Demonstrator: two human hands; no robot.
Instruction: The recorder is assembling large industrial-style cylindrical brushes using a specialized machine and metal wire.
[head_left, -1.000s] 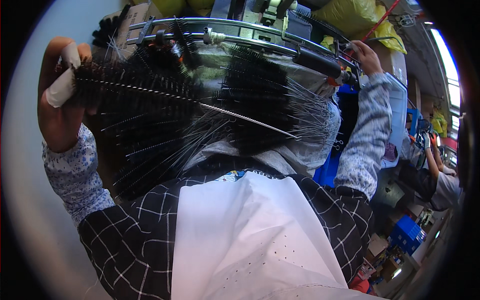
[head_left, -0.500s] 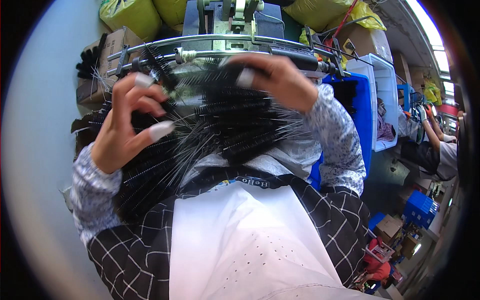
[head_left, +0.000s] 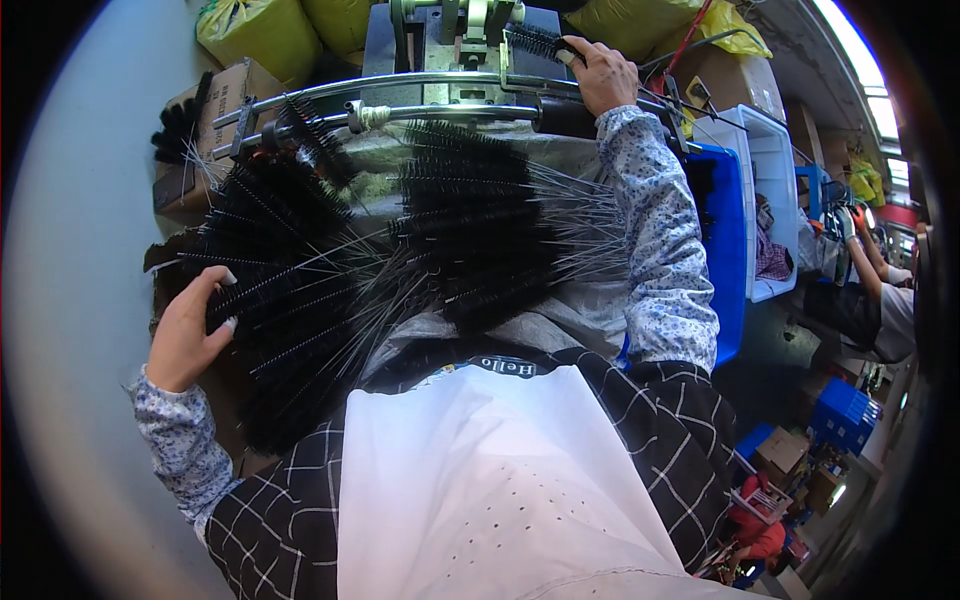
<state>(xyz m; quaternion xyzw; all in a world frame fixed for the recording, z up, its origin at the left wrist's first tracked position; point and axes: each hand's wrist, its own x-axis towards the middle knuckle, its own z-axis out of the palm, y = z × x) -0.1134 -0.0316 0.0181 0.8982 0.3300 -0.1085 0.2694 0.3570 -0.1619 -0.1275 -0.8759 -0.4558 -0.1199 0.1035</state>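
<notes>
My right hand (head_left: 606,80) reaches over the machine's rails, thumb and fingers closed on a black twisted-wire brush (head_left: 535,40), whose bristled end points left toward the machine head (head_left: 476,45). Down at the left, my left hand (head_left: 186,332) has thumb and finger apart at the outer edge of a fanned pile of black wire brushes (head_left: 300,290); whether it touches their bristles I cannot tell. A second bundle of brushes (head_left: 475,220) lies in the middle, its bare wire ends toward my right forearm. One more brush (head_left: 318,140) leans against the rail at left.
Metal rails (head_left: 430,80) run across in front of me. A cardboard box (head_left: 245,90) with more brushes stands at left. To the right are a blue bin (head_left: 735,250) and a white crate (head_left: 782,275). Yellow sacks (head_left: 262,40) sit behind. A co-worker's arm (head_left: 866,265) shows far right.
My right hand has moved up and right, from above the middle bundle to beyond the rails, and now holds a brush. My left hand has dropped down and left from near the rail.
</notes>
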